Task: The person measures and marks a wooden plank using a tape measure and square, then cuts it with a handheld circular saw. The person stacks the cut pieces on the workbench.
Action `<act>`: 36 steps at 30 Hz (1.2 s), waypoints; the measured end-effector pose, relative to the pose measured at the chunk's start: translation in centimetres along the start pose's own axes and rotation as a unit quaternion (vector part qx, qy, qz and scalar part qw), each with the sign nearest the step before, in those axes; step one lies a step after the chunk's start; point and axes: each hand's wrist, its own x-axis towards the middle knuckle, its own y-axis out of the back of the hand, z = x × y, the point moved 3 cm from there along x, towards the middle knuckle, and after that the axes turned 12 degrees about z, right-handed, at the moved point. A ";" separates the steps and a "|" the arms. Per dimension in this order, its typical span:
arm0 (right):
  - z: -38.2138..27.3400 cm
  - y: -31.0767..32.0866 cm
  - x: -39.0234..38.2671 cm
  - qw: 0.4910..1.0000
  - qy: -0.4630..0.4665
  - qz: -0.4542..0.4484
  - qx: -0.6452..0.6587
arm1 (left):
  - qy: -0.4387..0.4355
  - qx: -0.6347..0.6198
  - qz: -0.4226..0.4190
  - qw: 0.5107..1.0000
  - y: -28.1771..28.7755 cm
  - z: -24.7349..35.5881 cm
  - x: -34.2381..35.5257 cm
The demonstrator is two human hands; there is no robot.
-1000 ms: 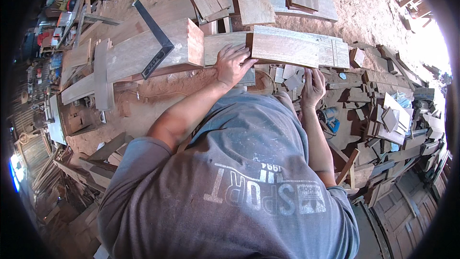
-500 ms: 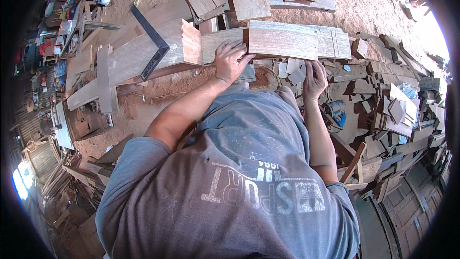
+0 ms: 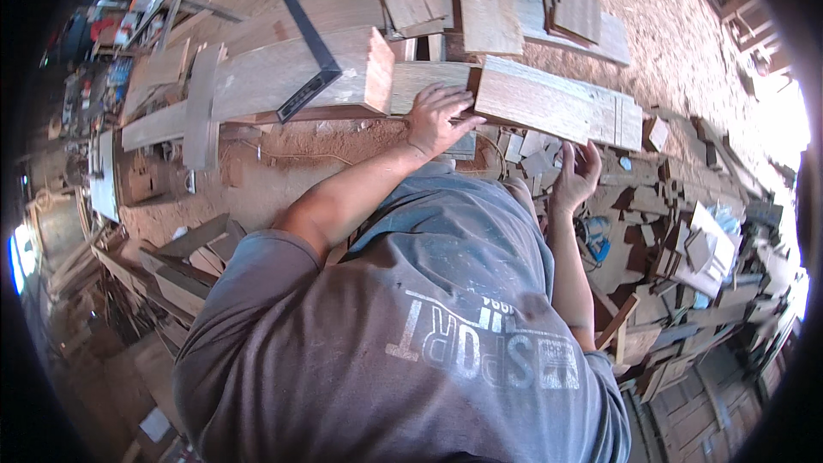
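Note:
A pale wooden board (image 3: pixel 533 103) lies on a longer, grooved plank (image 3: pixel 619 120), its right end angled toward me. My left hand (image 3: pixel 439 120) is at the board's left end, thumb along the near edge and fingers bent around the corner. Below the board's near right corner is my right hand (image 3: pixel 574 178), its fingers apart and holding nothing. To the left, a dark metal try square (image 3: pixel 313 56) rests across a thick timber beam (image 3: pixel 257 77).
Behind the board are several short wooden pieces, including a squarish block (image 3: pixel 490 13) and a stacked pair (image 3: pixel 577 14). Heaped offcuts (image 3: pixel 677 240) cover the ground at right, near a blue power tool (image 3: pixel 596 240). Sawdust (image 3: pixel 669 60) spreads beyond the planks.
My view has shifted and tilted, so the bench sits further right. My right hand has come away from the board's edge and its fingers have spread. My left hand stays at the left end.

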 end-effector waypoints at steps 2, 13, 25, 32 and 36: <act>-0.7 0.4 0.6 1.000 0.014 -0.021 -0.004 | 0.002 -0.018 0.010 1.000 0.1 -0.2 0.0; -3.3 1.1 3.2 0.963 0.126 -0.142 -0.192 | 0.020 -0.044 0.047 0.998 -0.3 -0.5 -0.7; -3.1 1.3 3.1 0.964 0.112 -0.131 -0.200 | -0.004 -0.054 0.041 0.998 -0.2 -0.6 -0.8; -2.6 1.4 3.5 0.964 0.126 -0.146 -0.181 | 0.004 -0.070 0.038 0.997 0.0 -0.4 -0.6; -2.4 1.2 4.3 0.954 0.133 -0.170 -0.206 | 0.027 -0.079 0.051 0.995 -0.3 -0.4 -0.8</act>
